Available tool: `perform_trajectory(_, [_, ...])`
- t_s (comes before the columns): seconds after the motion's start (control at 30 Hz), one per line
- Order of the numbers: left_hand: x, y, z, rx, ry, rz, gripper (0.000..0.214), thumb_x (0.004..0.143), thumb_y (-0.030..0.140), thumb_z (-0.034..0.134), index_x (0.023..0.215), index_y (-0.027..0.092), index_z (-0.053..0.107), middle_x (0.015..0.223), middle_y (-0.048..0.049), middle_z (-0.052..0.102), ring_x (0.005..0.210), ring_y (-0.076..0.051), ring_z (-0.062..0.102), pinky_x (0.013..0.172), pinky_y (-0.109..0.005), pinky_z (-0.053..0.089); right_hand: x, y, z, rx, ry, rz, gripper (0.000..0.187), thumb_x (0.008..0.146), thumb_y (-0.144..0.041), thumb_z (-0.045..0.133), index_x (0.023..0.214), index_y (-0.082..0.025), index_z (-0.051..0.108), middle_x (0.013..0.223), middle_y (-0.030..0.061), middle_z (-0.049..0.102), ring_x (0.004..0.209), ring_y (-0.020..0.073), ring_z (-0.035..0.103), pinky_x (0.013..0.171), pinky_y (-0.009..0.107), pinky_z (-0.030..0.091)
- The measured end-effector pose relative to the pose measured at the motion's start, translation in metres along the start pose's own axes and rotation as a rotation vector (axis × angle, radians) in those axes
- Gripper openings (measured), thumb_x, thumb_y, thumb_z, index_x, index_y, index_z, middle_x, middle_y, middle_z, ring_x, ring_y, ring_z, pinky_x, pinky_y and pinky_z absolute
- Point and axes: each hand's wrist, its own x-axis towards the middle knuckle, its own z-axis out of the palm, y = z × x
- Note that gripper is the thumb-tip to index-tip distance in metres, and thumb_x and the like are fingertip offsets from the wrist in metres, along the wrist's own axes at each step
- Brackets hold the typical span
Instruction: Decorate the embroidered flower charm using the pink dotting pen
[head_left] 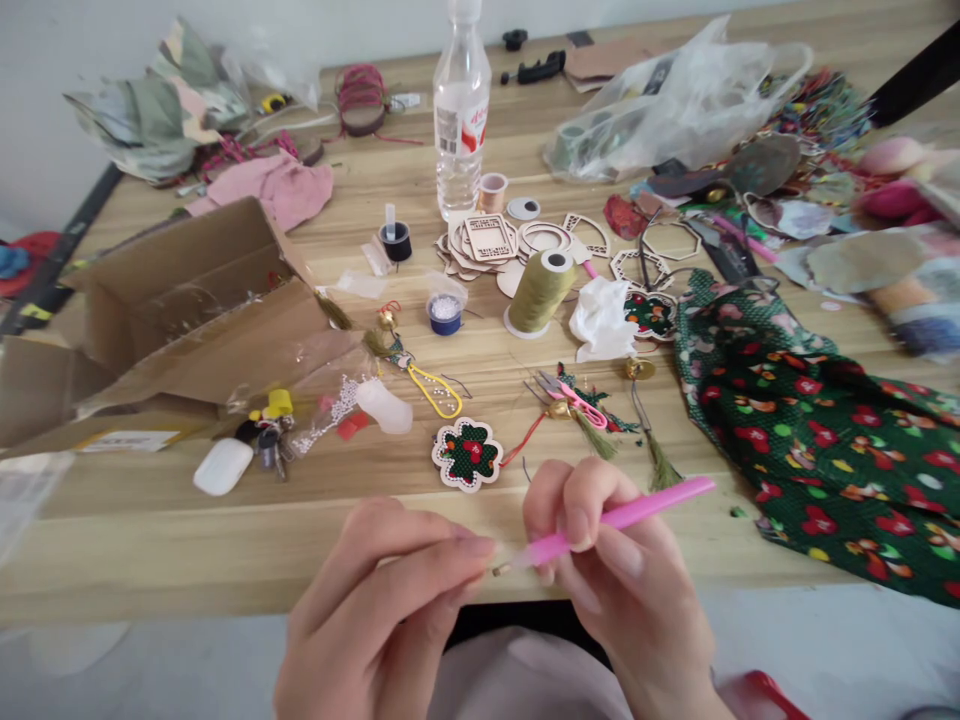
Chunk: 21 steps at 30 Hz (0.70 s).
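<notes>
Pinching a pink tube (607, 522) in our right hand (622, 580), we hold it in a narrow grip between thumb and fingers, while the fingertips (472, 548) of our left hand (382, 600) close on its thin end, by a tiny brownish tip (499, 570). Since this sits near the table's front edge (150, 610), a slip could drop the tip to the floor. A wide swing of the tube's far end could catch the green tassel (664, 465), and our knuckles are near the clover ornament (467, 455), so a forward lurch could shove it. Bare wood gives us room along the edge, though the floral cloth (817, 470) crowds the right.
</notes>
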Motion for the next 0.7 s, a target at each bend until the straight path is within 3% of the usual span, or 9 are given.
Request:
perform_trajectory(0.1, [0.0,0.0,0.003,0.032,0.008,0.052,0.01,0.088,0.016,0.067,0.087,0.023,0.074,0.079,0.0006,0.067,0.073,-0.012,0.063,0.06,-0.024,0.053,-0.002,0.0,0.0,-0.045,-0.006,-0.012,0.014,0.097,-0.034,0.054,0.096,-0.025,0.065,0.084,-0.0011,0.058,0.043,0.0039,0.024,0.038,0.023,0.016])
perform_trajectory(0.33, [-0.003,-0.006,0.008,-0.043,0.126,0.026,0.015,0.081,0.003,0.066,0.089,0.015,0.07,0.087,-0.0018,0.068,0.077,-0.013,0.062,0.057,-0.024,0.05,-0.002,0.0,0.0,-0.077,-0.045,-0.046,0.017,0.098,-0.035,0.052,0.098,-0.025,0.065,0.086,-0.0009,0.055,0.042,0.0034,0.02,0.038,0.024,0.015])
perform_trajectory(0.5, [-0.005,-0.006,0.005,-0.054,0.076,-0.024,0.013,0.085,0.008,0.057,0.081,0.017,0.064,0.082,-0.002,0.067,0.076,-0.016,0.064,0.064,-0.03,0.05,-0.002,0.0,-0.002,-0.065,-0.052,-0.037,0.016,0.097,-0.034,0.053,0.097,-0.024,0.065,0.087,-0.0018,0.055,0.041,0.0014,0.021,0.039,0.023,0.016])
perform_trajectory(0.6, [-0.007,-0.007,0.002,-0.055,0.048,-0.093,0.022,0.092,0.02,0.049,0.071,0.019,0.055,0.074,-0.0019,0.063,0.068,-0.016,0.06,0.059,-0.031,0.047,0.002,0.0,-0.004,0.024,-0.044,0.018,0.015,0.095,-0.035,0.055,0.089,-0.023,0.063,0.084,-0.0029,0.055,0.041,0.0011,0.023,0.039,0.023,0.014])
perform_trajectory(0.7, [-0.01,-0.01,0.001,-0.106,-0.002,-0.168,0.026,0.094,0.02,0.042,0.068,0.021,0.045,0.07,-0.0009,0.057,0.065,-0.015,0.055,0.058,-0.031,0.043,0.008,0.004,-0.004,0.281,-0.068,0.145,0.019,0.091,-0.033,0.053,0.076,-0.022,0.056,0.077,-0.0053,0.052,0.037,0.0003,0.021,0.036,0.02,0.013])
